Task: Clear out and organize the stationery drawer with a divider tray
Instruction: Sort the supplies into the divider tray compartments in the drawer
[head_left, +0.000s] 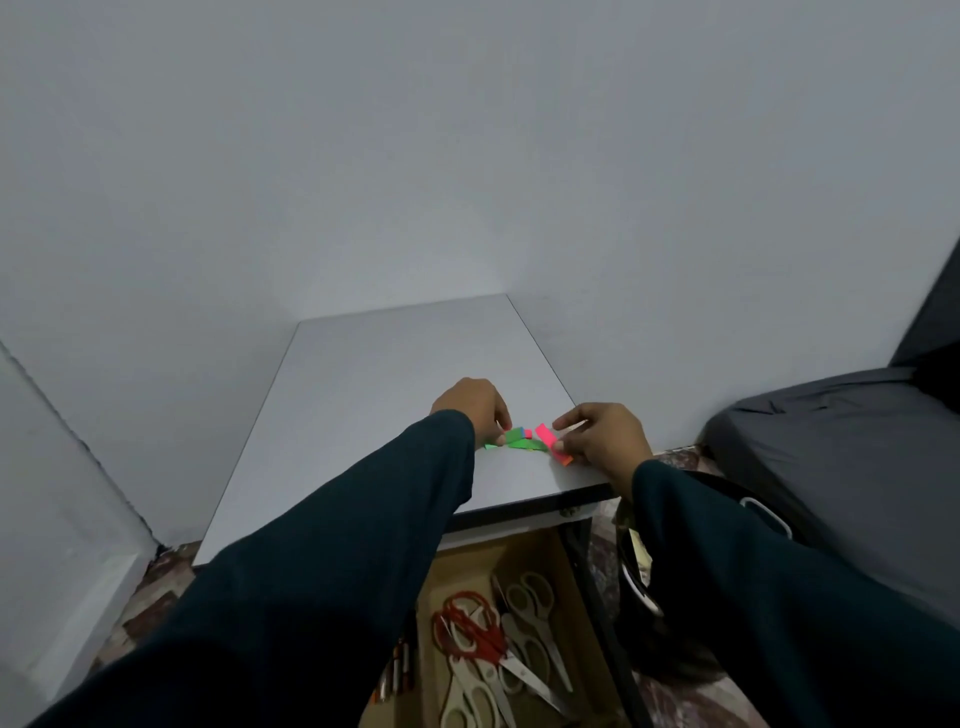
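Both hands are up on the white tabletop (363, 395), close together near its front right corner, working a little scatter of neon sticky flags. The left hand (475, 408) has fingers curled down onto the green flags (514, 439), pinching at them against the surface; the right hand (602, 439) pinches the pink flags (548, 439) between thumb and fingertips, with an orange sliver showing at the lower end. The two bundles sit just beside each other, the hands apart but near. Dark sleeves (337, 545) sweep across the lower part of the view and cover much of what lies below. Under the table edge the open drawer (540, 551) shows through between the arms: a heap of scissors (519, 644), red-handled and pale-handled ones overlapping, and a few small pen-like things (397, 670) at its left, half hidden by the left sleeve. To the right, a dark bag (639, 577) stands just beside the table leg, and a bed with grey sheet (831, 447) beyond it. Plain walls close in behind and to the left.
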